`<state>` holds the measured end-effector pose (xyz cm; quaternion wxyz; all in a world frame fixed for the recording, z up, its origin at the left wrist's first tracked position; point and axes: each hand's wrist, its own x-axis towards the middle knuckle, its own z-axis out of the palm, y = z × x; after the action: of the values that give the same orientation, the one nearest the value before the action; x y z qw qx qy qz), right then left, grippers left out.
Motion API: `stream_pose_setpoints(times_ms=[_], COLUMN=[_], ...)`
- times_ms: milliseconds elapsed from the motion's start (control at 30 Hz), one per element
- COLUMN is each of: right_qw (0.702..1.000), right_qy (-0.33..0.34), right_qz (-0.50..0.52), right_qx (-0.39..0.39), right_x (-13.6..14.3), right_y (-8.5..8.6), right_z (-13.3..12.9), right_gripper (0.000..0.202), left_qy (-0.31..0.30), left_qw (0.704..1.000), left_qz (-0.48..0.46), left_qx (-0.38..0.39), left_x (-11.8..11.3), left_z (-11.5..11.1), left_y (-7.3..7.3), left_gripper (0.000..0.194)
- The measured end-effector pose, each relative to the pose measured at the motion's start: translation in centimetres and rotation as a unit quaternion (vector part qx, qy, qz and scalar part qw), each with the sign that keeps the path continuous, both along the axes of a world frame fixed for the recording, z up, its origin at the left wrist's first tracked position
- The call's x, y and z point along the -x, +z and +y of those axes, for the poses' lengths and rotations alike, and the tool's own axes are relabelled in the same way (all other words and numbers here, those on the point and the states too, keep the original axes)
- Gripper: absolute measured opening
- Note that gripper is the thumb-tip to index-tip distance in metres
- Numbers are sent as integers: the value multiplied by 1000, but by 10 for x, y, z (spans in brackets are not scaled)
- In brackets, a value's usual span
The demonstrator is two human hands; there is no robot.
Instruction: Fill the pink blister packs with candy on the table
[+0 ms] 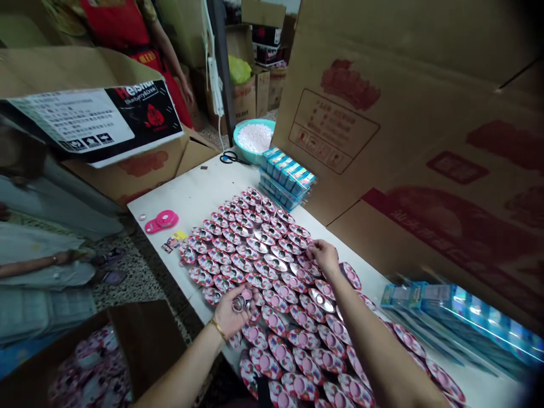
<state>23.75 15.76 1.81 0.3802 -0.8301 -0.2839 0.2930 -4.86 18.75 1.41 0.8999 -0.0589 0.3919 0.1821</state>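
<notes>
Many small oval containers [275,262] with red and pink floral rims stand in dense rows on a white table [195,195]. My left hand [233,310], palm up with curled fingers, holds several small round silvery pieces [240,303] above the near left rows. My right hand [323,256] reaches over the right side of the rows, its fingertips pinched together at one container; anything between them is too small to make out. Nearer containers show pink round centres, while several farther ones show dark or silvery centres.
Blue packs [289,175] and a bowl of white pieces [255,137] stand at the back, beside scissors [232,157]. A pink tape dispenser [162,221] lies left. Large cardboard [340,136] walls the right. More blue packs [459,306] lie right. A person in a red apron [114,25] stands behind.
</notes>
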Motion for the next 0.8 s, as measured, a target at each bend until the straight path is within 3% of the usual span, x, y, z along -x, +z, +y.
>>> stream_pose_setpoints(times_ms=[67, 167, 267, 333, 500, 600, 700, 800], right_qw=[989, 943, 892, 876, 870, 879, 897, 911], right_qy=[24, 87, 155, 178, 205, 188, 150, 121], right_qz=[-120, -248, -280, -270, -226, -228, -229, -252], right_qx=[80, 204, 319, 358, 388, 373, 346, 303], right_x=[-26, -40, -45, -50, -63, -62, -55, -34], right_y=[-1, -3, -8, -12, -23, -25, -20, -4], right_z=[28, 68, 96, 108, 121, 119, 110, 94], right_gripper=[11, 12, 25, 35, 29, 28, 26, 31], left_qy=[18, 30, 40, 39, 19, 16, 27, 27], left_qw=[1000, 999, 998, 998, 999, 999, 999, 999], left_qz=[10, 27, 47, 53, 24, 26, 34, -5], left_qx=[3, -3, -16, -19, -13, -24, -24, -26], left_x=[4, 6, 6, 3, -13, -23, -32, -38], left_z=[7, 15, 23, 27, 37, 38, 34, 32], left_y=[2, 7, 10, 11, 15, 18, 18, 18], left_gripper=[10, 13, 13, 12, 13, 14, 14, 18])
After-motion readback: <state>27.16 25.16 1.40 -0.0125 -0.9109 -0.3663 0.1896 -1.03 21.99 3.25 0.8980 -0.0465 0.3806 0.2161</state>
